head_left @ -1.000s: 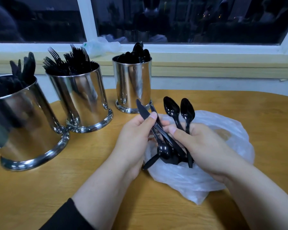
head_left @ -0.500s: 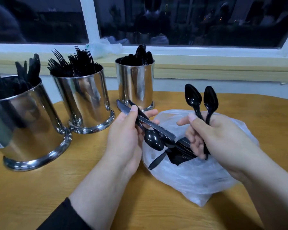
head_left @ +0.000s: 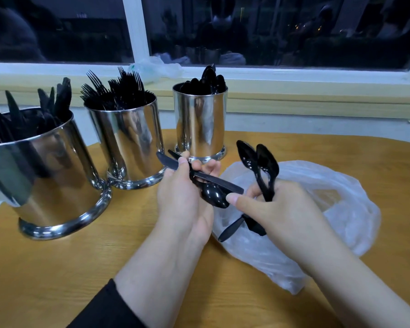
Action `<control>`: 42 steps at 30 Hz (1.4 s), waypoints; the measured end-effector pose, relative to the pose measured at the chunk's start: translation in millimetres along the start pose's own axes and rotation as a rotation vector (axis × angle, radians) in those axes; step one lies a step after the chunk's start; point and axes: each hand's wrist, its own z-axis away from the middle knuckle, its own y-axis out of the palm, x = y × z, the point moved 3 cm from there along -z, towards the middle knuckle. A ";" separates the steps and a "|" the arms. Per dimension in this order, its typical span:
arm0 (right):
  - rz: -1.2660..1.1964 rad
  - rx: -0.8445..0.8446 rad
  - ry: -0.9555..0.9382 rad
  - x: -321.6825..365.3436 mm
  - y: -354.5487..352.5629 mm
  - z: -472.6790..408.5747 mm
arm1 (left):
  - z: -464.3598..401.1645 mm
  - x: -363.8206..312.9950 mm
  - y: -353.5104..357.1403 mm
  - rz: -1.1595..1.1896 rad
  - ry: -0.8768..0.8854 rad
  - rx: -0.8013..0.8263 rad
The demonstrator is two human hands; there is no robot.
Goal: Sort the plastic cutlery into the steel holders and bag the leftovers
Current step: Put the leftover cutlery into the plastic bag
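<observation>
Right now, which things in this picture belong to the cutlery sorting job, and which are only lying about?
Belong to the job:
- three shiny steel holders
- black plastic knives in left hand
- two black plastic spoons in right hand
- clear plastic bag

Lying about:
- crumpled clear bag on the window sill

No readable text, label, brand or number showing anywhere (steel holders (head_left: pixel 126 147) reflecting only blurred shapes; cutlery plain black).
</observation>
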 end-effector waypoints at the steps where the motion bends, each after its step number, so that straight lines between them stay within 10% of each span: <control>1: 0.004 -0.031 0.000 -1.2 -1.7 -1.6 | -0.1 0.1 0.2 0.023 -0.003 0.004; 10: -0.271 0.007 -0.026 -6.7 -0.3 -3.9 | 3.2 4.0 5.3 0.168 -0.139 0.167; 26: -0.760 -0.180 0.033 -6.3 -12.0 -3.9 | -13.2 -12.7 -10.0 0.147 -0.060 -0.021; 42: -0.732 -0.079 -0.043 1.5 -11.2 -2.6 | 17.5 -15.6 8.4 -1.326 0.452 0.557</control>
